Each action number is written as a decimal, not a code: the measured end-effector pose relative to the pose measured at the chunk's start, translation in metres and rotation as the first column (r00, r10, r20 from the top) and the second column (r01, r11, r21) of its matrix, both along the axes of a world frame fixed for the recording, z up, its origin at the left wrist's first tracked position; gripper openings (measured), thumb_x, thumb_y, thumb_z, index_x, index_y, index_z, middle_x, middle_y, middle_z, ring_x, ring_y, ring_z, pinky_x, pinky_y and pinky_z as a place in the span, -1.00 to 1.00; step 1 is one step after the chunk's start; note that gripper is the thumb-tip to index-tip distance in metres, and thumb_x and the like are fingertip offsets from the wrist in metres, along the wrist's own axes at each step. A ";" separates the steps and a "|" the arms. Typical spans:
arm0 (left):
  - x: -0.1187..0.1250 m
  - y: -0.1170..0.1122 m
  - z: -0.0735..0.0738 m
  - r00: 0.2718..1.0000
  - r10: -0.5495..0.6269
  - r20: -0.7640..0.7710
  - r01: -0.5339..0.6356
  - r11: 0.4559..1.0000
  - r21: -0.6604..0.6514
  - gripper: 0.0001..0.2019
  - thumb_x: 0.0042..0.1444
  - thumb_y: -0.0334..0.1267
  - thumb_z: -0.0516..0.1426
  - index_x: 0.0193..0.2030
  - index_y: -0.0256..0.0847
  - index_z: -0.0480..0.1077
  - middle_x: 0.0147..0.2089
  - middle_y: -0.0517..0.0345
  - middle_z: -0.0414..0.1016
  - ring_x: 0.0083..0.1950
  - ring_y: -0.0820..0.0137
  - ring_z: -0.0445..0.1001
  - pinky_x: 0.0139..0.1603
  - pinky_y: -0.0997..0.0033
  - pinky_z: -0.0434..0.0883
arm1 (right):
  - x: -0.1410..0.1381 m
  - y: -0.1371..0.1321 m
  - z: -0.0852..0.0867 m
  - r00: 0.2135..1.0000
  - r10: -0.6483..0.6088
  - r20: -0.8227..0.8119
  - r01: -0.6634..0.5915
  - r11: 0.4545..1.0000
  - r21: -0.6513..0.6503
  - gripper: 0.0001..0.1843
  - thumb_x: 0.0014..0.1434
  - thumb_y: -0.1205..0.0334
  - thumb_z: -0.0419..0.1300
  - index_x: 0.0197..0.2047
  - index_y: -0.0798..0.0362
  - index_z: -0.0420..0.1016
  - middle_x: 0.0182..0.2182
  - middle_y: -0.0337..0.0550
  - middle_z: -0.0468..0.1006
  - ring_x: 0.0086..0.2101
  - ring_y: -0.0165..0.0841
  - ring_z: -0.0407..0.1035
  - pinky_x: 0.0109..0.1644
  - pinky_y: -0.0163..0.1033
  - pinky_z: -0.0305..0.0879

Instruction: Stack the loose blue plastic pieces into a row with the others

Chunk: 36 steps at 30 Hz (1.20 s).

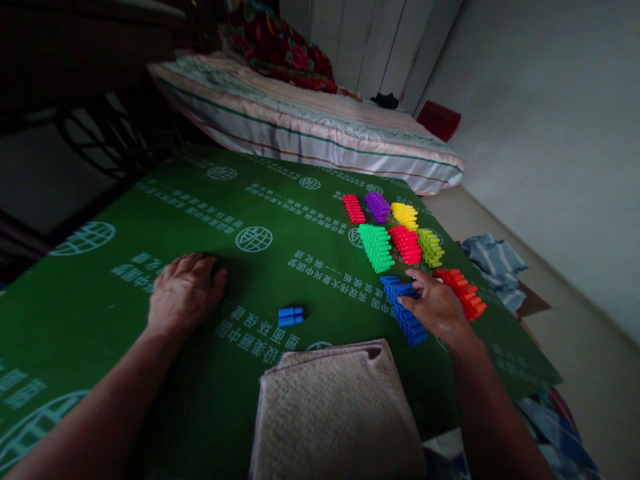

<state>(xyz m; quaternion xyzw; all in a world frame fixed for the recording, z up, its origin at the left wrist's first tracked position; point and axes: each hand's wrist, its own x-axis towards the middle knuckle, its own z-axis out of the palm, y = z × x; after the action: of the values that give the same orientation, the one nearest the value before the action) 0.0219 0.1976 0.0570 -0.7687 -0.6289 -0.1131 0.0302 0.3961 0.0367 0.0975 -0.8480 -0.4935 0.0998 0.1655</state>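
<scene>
My left hand (186, 291) rests palm down on the green board (260, 280), fingers loosely bent and thumb a little out; nothing shows in it. My right hand (436, 305) is over a stack of blue plastic pieces (407, 321), its thumb and forefinger apart at the stack's left side. Whether the fingertips touch a piece is hard to see. Two blue pieces (291, 316) lie side by side between my hands. Close to my right hand sit the orange stack (463, 293), the red stack (406, 245) and the light green stack (431, 248).
Farther back are a green stack (377, 247), a smaller red stack (354, 209), a purple stack (377, 207) and a yellow stack (405, 215). A folded beige cloth (335, 413) covers the near edge. Beyond the board stands a bed (310, 133); a wall (550, 113) rises at right.
</scene>
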 end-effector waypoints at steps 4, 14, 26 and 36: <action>-0.001 0.001 -0.002 1.000 -0.014 -0.005 0.014 1.000 0.021 -0.36 0.14 -0.02 -0.25 0.09 -0.44 0.35 0.17 -0.27 0.34 0.23 -0.02 0.25 0.24 0.01 0.24 | 0.000 0.000 -0.001 1.000 0.004 0.011 -0.005 1.000 0.007 -0.39 0.03 0.16 0.22 0.19 -0.01 0.35 -0.11 -0.06 0.58 -0.16 -0.23 0.48 -0.12 -0.17 0.37; 0.002 -0.001 0.002 1.000 -0.012 0.010 0.012 1.000 0.010 -0.35 0.13 -0.01 -0.25 0.09 -0.45 0.35 0.17 -0.28 0.33 0.23 -0.04 0.25 0.24 0.00 0.23 | -0.002 0.002 0.003 1.000 0.006 0.014 -0.005 1.000 -0.031 -0.37 0.04 0.16 0.22 0.21 0.02 0.33 -0.08 -0.01 0.57 -0.12 -0.21 0.46 -0.08 -0.17 0.36; 0.000 -0.001 0.000 1.000 -0.015 -0.003 0.015 1.000 0.011 -0.38 0.16 -0.02 -0.24 0.11 -0.43 0.34 0.18 -0.24 0.33 0.23 -0.02 0.24 0.24 0.01 0.24 | -0.002 0.001 0.002 1.000 0.007 0.021 -0.006 1.000 -0.029 -0.40 0.05 0.14 0.23 0.19 -0.01 0.34 -0.08 -0.03 0.58 -0.13 -0.24 0.47 -0.08 -0.17 0.37; 0.001 -0.002 0.001 0.999 -0.018 0.028 0.018 1.000 -0.002 -0.40 0.14 -0.05 -0.20 0.10 -0.46 0.34 0.17 -0.28 0.33 0.23 -0.03 0.23 0.25 0.00 0.23 | -0.012 0.000 0.010 0.999 -0.016 0.037 0.010 0.989 0.148 -0.53 0.13 0.04 0.17 0.08 0.03 0.45 -0.20 -0.04 0.61 -0.23 -0.24 0.49 -0.12 -0.15 0.38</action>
<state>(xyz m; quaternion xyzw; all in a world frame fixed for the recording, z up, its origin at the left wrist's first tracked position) 0.0230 0.1952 0.0583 -0.7726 -0.6225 -0.1232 0.0196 0.3842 0.0362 0.1077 -0.8383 -0.4972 0.0460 0.2190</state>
